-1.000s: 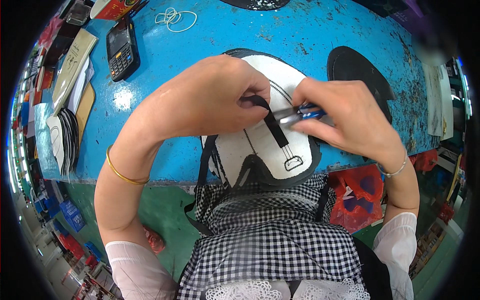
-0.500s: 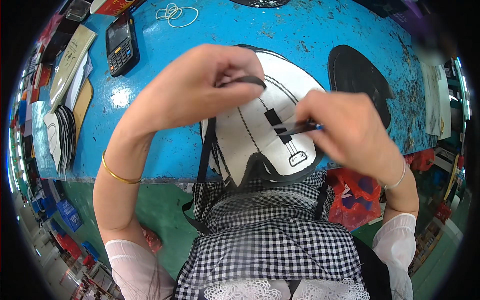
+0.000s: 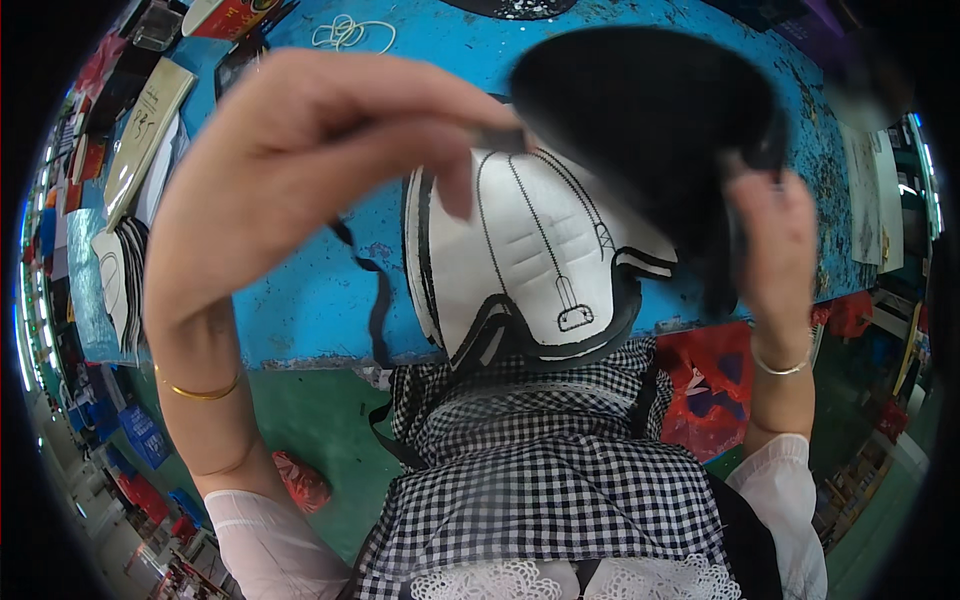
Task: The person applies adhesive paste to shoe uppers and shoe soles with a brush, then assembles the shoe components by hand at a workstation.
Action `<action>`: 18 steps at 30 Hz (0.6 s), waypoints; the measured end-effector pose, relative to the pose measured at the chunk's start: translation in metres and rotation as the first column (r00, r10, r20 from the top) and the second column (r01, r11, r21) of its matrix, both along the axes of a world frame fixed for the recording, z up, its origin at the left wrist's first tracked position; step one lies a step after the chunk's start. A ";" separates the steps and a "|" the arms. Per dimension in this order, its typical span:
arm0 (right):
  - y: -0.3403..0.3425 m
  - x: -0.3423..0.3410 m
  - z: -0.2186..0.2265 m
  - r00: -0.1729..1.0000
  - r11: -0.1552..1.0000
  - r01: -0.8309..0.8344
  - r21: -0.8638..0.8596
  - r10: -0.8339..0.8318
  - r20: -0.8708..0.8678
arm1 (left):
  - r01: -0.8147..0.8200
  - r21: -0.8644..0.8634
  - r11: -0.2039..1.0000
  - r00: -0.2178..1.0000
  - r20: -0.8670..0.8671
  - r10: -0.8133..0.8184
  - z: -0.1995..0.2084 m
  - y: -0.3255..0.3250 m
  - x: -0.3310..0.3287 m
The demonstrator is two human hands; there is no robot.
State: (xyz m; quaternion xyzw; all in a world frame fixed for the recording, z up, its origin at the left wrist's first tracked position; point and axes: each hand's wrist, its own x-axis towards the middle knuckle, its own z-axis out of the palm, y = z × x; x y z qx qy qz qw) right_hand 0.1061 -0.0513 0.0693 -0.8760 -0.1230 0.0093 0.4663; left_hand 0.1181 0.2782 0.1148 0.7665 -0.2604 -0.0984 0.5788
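R grip [image 3: 775, 240] is closed on blk panel [image 3: 640, 95], blurred; blk strap [image 3: 502, 140] is pinched by L grip [image 3: 330, 145]; dark writing is seen on yellowish folder [image 3: 148, 135].

Bright, fairly even light falls on the blue tabletop [image 3: 300, 320], with white strips [image 3: 933, 165] glaring at both rims. Motion blurs the left grip [image 3: 315, 145], the right grip [image 3: 775, 240] and the black piece [image 3: 640, 110], while the white panel [image 3: 520, 250] is crisper. Straight edges bend, black fills the corners, and haze smears the upper right
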 end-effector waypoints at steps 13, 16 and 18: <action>-0.083 -0.007 -0.014 0.958 0.926 0.225 0.303 -0.153 -0.242 | 0.361 0.406 0.840 0.922 -0.293 -0.255 -0.036 -0.059 0.007; -0.046 -0.015 -0.008 0.950 0.960 0.089 0.267 -0.002 -0.313 | 0.324 0.484 0.813 0.943 -0.230 -0.239 -0.037 -0.062 0.009; -0.035 -0.014 -0.009 0.947 0.964 -0.124 0.234 0.185 -0.262 | 0.303 0.486 0.819 0.953 -0.175 -0.248 -0.039 -0.064 0.008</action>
